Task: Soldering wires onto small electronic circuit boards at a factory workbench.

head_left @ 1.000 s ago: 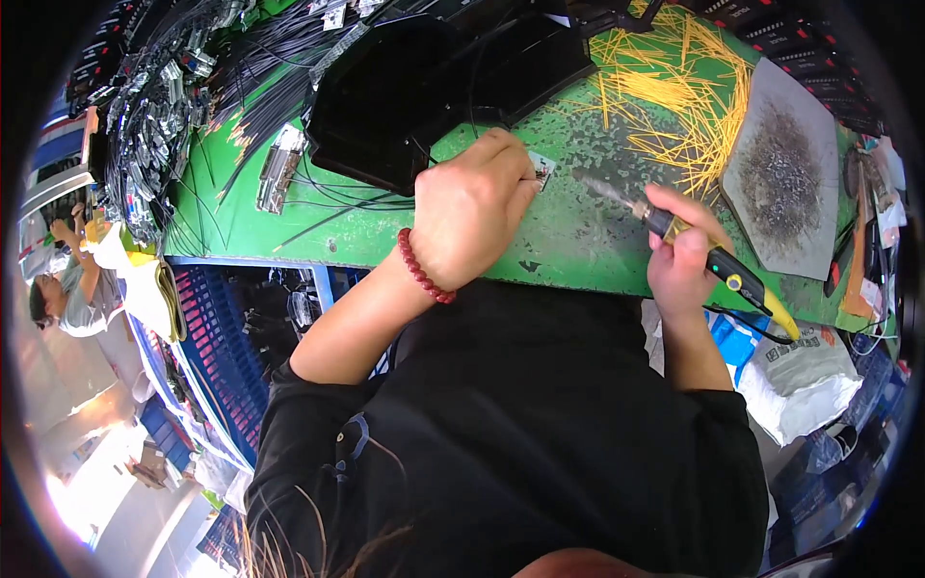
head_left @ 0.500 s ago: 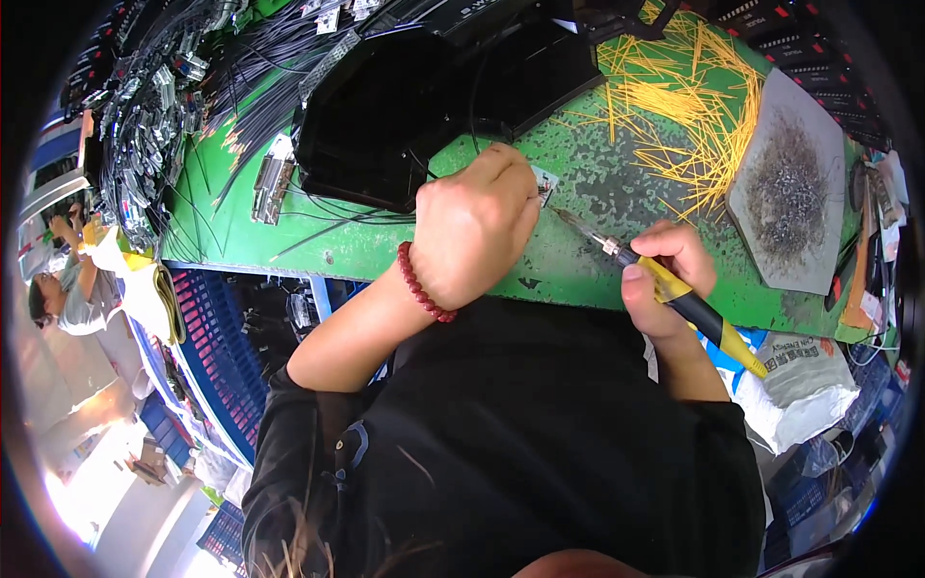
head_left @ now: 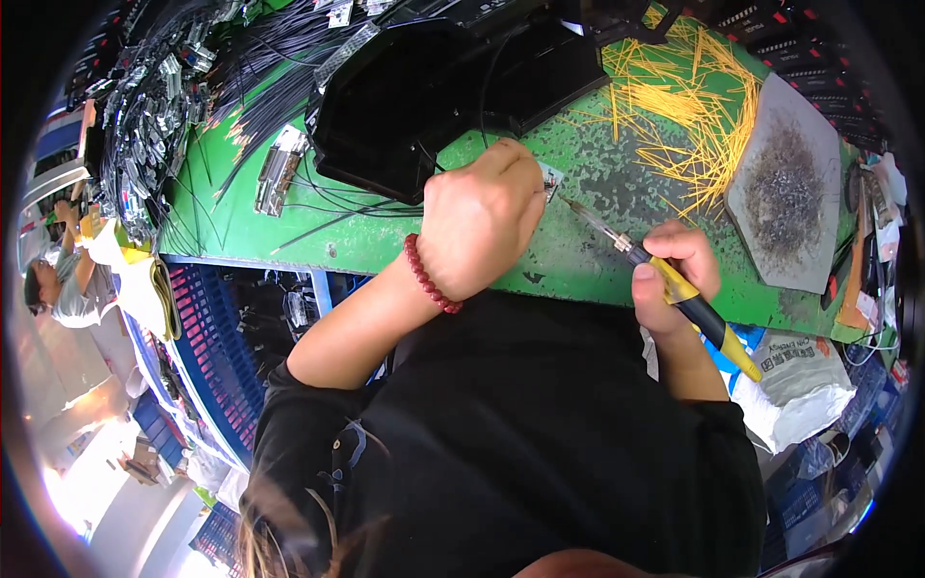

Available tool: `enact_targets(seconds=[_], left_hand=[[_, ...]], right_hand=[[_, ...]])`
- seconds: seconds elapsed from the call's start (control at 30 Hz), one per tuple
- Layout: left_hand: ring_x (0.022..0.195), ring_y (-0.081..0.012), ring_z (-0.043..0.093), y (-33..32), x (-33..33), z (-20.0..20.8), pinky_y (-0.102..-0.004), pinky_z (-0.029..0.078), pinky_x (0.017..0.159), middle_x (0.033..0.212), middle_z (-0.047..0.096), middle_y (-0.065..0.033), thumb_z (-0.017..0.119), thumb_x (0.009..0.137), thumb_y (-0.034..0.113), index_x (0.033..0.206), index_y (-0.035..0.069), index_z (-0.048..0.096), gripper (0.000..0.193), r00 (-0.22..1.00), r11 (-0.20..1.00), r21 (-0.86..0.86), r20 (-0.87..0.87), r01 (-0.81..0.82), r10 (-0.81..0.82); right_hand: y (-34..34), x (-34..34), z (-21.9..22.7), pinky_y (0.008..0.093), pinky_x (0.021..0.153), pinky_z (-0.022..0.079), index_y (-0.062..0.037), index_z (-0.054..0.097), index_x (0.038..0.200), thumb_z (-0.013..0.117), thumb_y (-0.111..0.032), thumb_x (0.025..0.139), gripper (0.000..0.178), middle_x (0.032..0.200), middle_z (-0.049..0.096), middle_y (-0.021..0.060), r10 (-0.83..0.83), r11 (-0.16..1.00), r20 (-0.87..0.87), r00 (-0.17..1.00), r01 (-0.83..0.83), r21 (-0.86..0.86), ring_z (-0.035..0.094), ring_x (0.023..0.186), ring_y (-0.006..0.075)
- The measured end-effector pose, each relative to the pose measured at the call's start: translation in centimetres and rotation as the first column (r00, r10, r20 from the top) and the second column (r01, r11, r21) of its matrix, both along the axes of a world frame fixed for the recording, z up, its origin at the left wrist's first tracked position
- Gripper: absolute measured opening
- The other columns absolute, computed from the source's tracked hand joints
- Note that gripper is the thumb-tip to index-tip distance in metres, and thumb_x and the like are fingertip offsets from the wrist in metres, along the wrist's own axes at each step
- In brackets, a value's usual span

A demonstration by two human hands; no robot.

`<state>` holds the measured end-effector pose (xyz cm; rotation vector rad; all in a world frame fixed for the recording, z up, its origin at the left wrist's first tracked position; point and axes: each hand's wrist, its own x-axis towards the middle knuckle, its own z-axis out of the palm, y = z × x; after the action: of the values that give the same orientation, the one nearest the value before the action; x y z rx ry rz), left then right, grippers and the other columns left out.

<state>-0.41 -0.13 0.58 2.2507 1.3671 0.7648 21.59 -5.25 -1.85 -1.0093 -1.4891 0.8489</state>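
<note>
My left hand, with a red bead bracelet at the wrist, is closed over the green worktable. A small white circuit board pokes out past its fingertips, mostly covered by them. My right hand grips a yellow and black soldering iron like a pen. The iron's tip points up and left, close to the board; whether it touches cannot be told. Just beyond my left hand lies a large black plastic housing, with thin black wires running from it.
Many yellow wires lie scattered at the far right, beside a grey scorched plate. Bundles of black wires and metal-ended parts are heaped at the left. A small metal part sits nearer. Farther left is another person.
My left hand and the board have shifted slightly right. The soldering iron and right hand have moved a little right and down. The black housing has slid slightly right.
</note>
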Motion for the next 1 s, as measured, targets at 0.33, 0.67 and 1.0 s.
enact_targets(seconds=[0.33,0.67,1.0], left_hand=[[0.065,-0.0248,0.062,-0.2,0.0,-0.2,-0.032,0.05,0.055,0.087,0.063,-0.0067,0.069,0.074,0.003,0.078,0.005,0.061,0.009,1.0,0.999,0.051,-0.005,0.018,-0.017],[0.066,-0.0255,0.063,-0.1,-0.1,-0.2,-0.0324,0.051,0.055,0.087,0.063,-0.0067,0.069,0.073,0.003,0.078,0.005,0.061,0.01,1.0,0.998,0.049,0.0,0.028,-0.028],[0.065,-0.0251,0.063,-0.1,-0.1,-0.5,-0.0319,0.051,0.054,0.086,0.063,-0.0063,0.069,0.073,0.001,0.076,0.005,0.061,0.009,0.999,0.998,0.061,0.044,0.015,-0.018]], right_hand=[[0.1,-0.3,-0.1,0.0242,0.047,0.035,0.0001,0.056,0.087,0.069,-0.008,0.073,0.02,0.068,0.054,0.0068,0.01,1.0,0.02,1.0,-0.01,0.018,0.045,0.054,0.0101],[0.5,-0.6,0.3,0.0243,0.047,0.034,0.0004,0.056,0.085,0.068,-0.007,0.074,0.018,0.065,0.053,0.0056,0.05,0.999,-0.003,0.999,-0.05,-0.009,0.044,0.051,0.0098],[0.8,-0.4,0.1,0.0243,0.047,0.034,0.0001,0.056,0.086,0.07,-0.007,0.074,0.02,0.065,0.053,0.006,0.066,0.998,0.074,0.995,-0.068,0.016,0.044,0.051,0.0103]])
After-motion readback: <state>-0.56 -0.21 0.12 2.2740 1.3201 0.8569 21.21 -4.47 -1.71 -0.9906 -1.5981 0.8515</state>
